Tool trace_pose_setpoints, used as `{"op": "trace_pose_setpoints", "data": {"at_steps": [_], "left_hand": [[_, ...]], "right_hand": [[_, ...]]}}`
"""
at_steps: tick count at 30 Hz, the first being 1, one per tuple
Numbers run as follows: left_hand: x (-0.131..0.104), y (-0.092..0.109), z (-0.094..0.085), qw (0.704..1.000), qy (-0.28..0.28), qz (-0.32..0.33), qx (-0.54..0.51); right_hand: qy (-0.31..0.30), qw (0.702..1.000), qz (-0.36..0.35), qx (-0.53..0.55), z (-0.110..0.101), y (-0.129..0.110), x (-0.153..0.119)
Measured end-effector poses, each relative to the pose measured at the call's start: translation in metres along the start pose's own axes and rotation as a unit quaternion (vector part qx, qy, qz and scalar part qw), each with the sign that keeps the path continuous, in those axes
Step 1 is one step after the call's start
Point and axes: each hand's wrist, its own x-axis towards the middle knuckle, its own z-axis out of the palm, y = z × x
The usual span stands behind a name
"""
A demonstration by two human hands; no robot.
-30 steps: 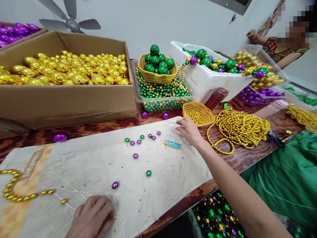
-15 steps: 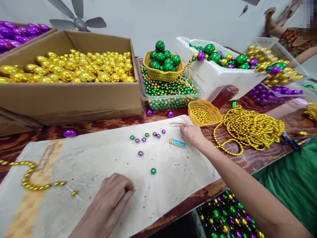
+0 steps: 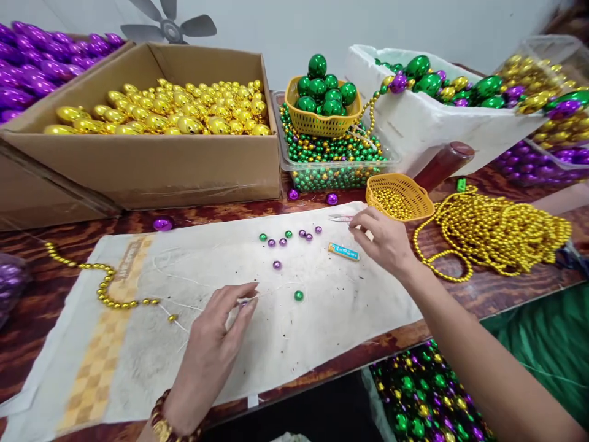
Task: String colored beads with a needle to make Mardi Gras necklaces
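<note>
My left hand (image 3: 221,331) is over the cloth (image 3: 221,362), thumb and forefinger near each other around a small purple bead (image 3: 243,303) and a thin white thread. Beside the small scissors (image 3: 340,218), my right hand (image 3: 380,239) has its fingers bent; what they hold, if anything, is too small to make out. Between the hands lie a green bead (image 3: 299,296) and several purple ones. A blue packet (image 3: 343,252) rests by my right hand. On the left, a gold bead string (image 3: 110,299) trails white threads near a loose gold bead (image 3: 172,318).
A cardboard box (image 3: 193,169) of gold ornaments stands at the back left. Behind the cloth are a clear tub (image 3: 340,175), a yellow basket (image 3: 421,205) of gold beads and a dark red jar (image 3: 444,166). Coiled gold beads (image 3: 497,236) lie at right.
The view has shifted, bringing more of the left side into sight. My left hand's fingers have parted somewhat, showing a purple bead. My right hand has lifted slightly off the cloth by the scissors.
</note>
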Motion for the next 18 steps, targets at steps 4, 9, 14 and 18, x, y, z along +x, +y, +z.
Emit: {"op": "trace_pose_setpoints", "data": {"at_steps": [4, 9, 14, 18], "left_hand": [[-0.022, 0.015, 0.005, 0.94, -0.075, -0.174, -0.285], [-0.038, 0.025, 0.025, 0.774, -0.101, -0.322, -0.535], [-0.029, 0.019, 0.036, 0.716, -0.088, -0.362, -0.59], [-0.018, 0.015, 0.032, 0.75, 0.011, -0.345, -0.564]], "right_hand": [[0.129, 0.937, -0.197, 0.257, 0.003, -0.079, -0.052], [0.156, 0.881, -0.35, 0.276, 0.037, -0.144, -0.089], [0.149, 0.888, -0.345, 0.264, 0.047, -0.151, -0.091], [0.049, 0.93, -0.245, 0.27, 0.047, -0.134, -0.076]]}}
